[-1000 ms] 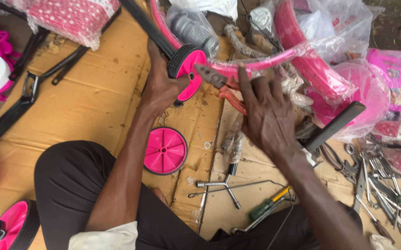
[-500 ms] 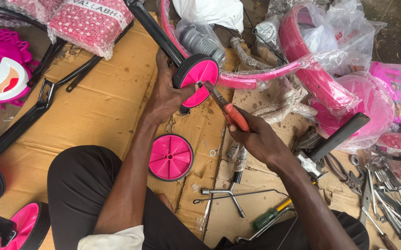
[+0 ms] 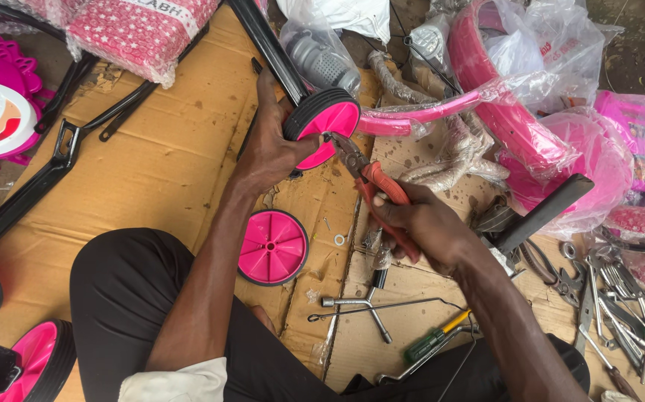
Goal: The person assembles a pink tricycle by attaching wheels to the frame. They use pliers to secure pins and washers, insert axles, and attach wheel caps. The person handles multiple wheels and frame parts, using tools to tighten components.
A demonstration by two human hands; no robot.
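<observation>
L hand [image 3: 274, 152] grips a pink training wheel w/ black tyre [image 3: 322, 123] on a black bracket arm [image 3: 267, 45]; R hand [image 3: 427, 223] is clenched on red-handled pliers [image 3: 371, 182], whose tips sit at the wheel's hub, just right of the L hand. Below both hands a loose pink wheel [image 3: 272, 247] lies flat on the cardboard sheet [image 3: 151, 164], w/ a cross wrench [image 3: 363, 301] and a green-handled screwdriver [image 3: 430, 342] nearer the R wrist. Clear plastic bags [image 3: 553, 59] up-right of the R hand wrap a pink bike frame [image 3: 486, 97]; another clear bag [image 3: 319, 52] above the held wheel holds a grey part.
</observation>
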